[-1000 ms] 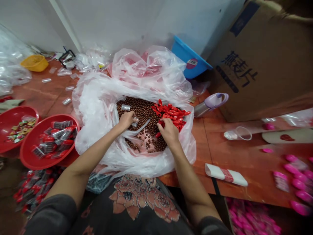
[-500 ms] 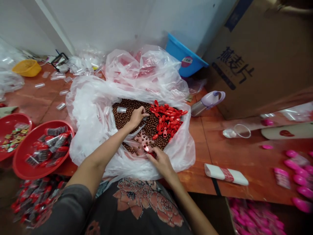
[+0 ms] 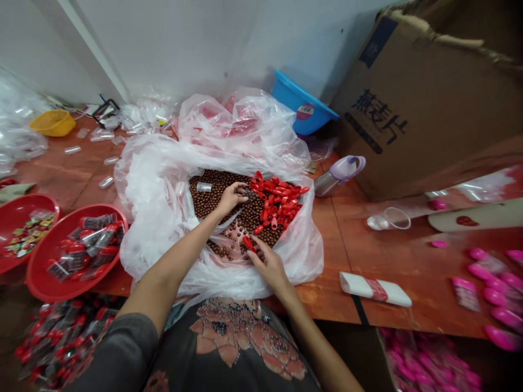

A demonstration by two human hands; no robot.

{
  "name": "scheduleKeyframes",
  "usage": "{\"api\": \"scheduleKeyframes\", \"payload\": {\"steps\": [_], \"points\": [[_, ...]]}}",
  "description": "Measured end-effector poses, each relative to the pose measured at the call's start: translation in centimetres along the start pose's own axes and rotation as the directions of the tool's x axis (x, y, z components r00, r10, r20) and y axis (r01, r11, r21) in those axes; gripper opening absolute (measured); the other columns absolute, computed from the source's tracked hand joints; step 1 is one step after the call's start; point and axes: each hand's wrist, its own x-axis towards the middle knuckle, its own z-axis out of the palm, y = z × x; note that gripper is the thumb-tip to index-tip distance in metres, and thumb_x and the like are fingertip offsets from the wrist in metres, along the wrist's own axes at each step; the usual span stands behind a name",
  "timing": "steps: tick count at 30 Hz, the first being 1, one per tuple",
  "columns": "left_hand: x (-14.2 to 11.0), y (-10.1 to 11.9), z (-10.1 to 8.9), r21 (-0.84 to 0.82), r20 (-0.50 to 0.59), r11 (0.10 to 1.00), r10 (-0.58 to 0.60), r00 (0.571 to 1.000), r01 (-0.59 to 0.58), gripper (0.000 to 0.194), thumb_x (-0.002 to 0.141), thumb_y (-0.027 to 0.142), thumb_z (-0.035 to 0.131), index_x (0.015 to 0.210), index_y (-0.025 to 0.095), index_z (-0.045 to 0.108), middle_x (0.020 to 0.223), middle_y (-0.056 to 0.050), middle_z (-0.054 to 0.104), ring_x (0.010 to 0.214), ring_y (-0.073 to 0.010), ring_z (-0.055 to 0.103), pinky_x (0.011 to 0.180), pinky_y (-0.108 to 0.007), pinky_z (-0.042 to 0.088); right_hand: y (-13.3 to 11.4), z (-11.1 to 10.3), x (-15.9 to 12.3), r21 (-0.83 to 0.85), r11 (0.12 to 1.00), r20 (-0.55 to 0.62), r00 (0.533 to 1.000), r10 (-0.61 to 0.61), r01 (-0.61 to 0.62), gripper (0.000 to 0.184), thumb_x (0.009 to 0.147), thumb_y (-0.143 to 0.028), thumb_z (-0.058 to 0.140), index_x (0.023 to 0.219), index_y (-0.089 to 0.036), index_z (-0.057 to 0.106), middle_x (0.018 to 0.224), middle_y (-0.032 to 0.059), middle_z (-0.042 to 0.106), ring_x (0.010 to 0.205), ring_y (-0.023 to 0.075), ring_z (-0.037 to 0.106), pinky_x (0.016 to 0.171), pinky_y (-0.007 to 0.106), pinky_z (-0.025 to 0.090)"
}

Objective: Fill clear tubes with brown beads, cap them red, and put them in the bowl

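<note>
Over a heap of small brown balls (image 3: 212, 204) in a spread-open white plastic bag (image 3: 143, 179), my left hand (image 3: 232, 198) has its fingers curled. They close round what looks like a clear plastic tube, mostly hidden by the fingers. My right hand (image 3: 267, 264), nearer my body, pinches a red plastic cap (image 3: 248, 243) between thumb and fingers. A pile of similar red caps (image 3: 281, 201) lies on the balls to the right. Another clear tube (image 3: 204, 187) rests on the balls left of my left hand.
Filled red-capped tubes (image 3: 87, 245) lie in a red basin (image 3: 36, 275); another red basin (image 3: 55, 204) holds small wrapped pieces. Behind the bag are a blue basin (image 3: 302, 103) and more plastic bags (image 3: 241, 120). A bottle (image 3: 337, 175) and large carton (image 3: 408, 109) stand right.
My right hand has lifted and turned the red cap slightly upward, toward the balls. My left hand stays over the heap, its fingers shifted a little. The whole view has tilted slightly.
</note>
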Motion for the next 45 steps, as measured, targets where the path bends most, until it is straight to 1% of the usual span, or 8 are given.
{"api": "scheduleKeyframes", "payload": {"steps": [4,9,14,19,24,31,39,45], "points": [[-0.7,0.4,-0.1,-0.032,0.017,0.999,-0.02,1.0,0.021,0.043,0.055,0.006,0.073,0.097,0.014,0.068,0.087,-0.001,0.067,0.083,-0.0143,0.062,0.087,-0.031,0.049,0.0,0.1,-0.1,0.015,1.0,-0.015,1.0,0.003,-0.002,0.048,0.088,-0.038,0.059,0.136,-0.029,0.057,0.107,0.0065,0.074,0.098,0.0226,0.069,0.084,0.04,0.058],[-2.9,2.0,-1.2,-0.134,0.083,0.987,-0.08,0.993,0.091,0.047,0.059,0.016,0.078,0.105,0.015,0.066,0.102,-0.007,0.071,0.085,-0.0176,0.066,0.074,-0.032,0.054,0.1,-0.1,0.1,0.113,0.993,-0.048,0.998,0.036,-0.03,0.057,0.087,-0.04,0.059,0.141,-0.026,0.051,0.112,0.0081,0.071,0.095,0.0222,0.07,0.083,0.039,0.059],[-8.3,5.3,-2.7,-0.304,0.184,0.944,-0.075,0.98,0.129,0.052,0.062,0.019,0.084,0.111,0.018,0.066,0.109,-0.007,0.069,0.093,-0.0204,0.068,0.079,-0.037,0.059,-1.1,-1.0,0.6,0.355,0.933,-0.019,0.997,0.069,-0.058,0.062,0.087,-0.044,0.059,0.145,-0.027,0.043,0.126,0.0088,0.064,0.094,0.0207,0.07,0.085,0.039,0.059],[-13.7,7.1,-3.4,-0.374,0.152,0.924,-0.027,0.988,0.083,0.054,0.061,0.011,0.083,0.112,0.018,0.066,0.109,-0.007,0.07,0.095,-0.0212,0.069,0.088,-0.039,0.057,-3.7,-0.9,0.9,0.456,0.89,-0.083,0.994,0.071,-0.026,0.056,0.082,-0.045,0.066,0.132,-0.026,0.052,0.119,0.008,0.065,0.091,0.0191,0.066,0.08,0.036,0.06],[-16.0,6.6,-3.7,-0.347,0.138,0.938,0.055,0.989,-0.003,0.056,0.061,0.01,0.084,0.114,0.019,0.067,0.108,-0.006,0.071,0.097,-0.019,0.068,0.092,-0.034,0.053,-5.5,-0.1,0.6,0.555,0.831,-0.076,0.993,0.09,-0.033,0.042,0.072,-0.039,0.078,0.107,-0.025,0.06,0.095,0.0009,0.068,0.077,0.016,0.065,0.066,0.03,0.059],[-17.0,5.8,-4.1,-0.303,0.118,0.952,0.088,0.989,-0.049,0.054,0.061,0.014,0.085,0.112,0.017,0.07,0.113,-0.008,0.071,0.101,-0.0192,0.067,0.094,-0.034,0.051,-6.5,-0.7,0.4,0.645,0.764,-0.165,0.979,0.122,0.013,0.044,0.063,-0.028,0.087,0.099,-0.024,0.062,0.086,-0.004,0.071,0.074,0.0126,0.069,0.063,0.024,0.058],[-19.2,5.4,-3.9,-0.25,0.189,0.967,-0.003,0.982,0.051,0.06,0.063,0.018,0.084,0.121,0.017,0.067,0.115,-0.01,0.071,0.1,-0.0197,0.068,0.091,-0.034,0.053,-8.5,-1.8,0.9,0.738,0.674,-0.143,0.984,0.102,0.038,0.03,0.062,-0.022,0.086,0.087,-0.024,0.07,0.092,-0.004,0.075,0.083,0.0123,0.072,0.079,0.026,0.059],[-20.6,4.6,-3.2,-0.205,0.242,0.975,-0.039,0.97,0.09,0.057,0.067,0.024,0.083,0.122,0.015,0.068,0.116,-0.011,0.072,0.097,-0.0184,0.069,0.086,-0.03,0.055,-8.9,-1.0,0.6,0.66,0.748,-0.14,0.99,0.027,0.072,0.028,0.069,-0.026,0.084,0.092,-0.025,0.068,0.09,-0.0037,0.075,0.077,0.0129,0.071,0.072,0.028,0.061]]}}
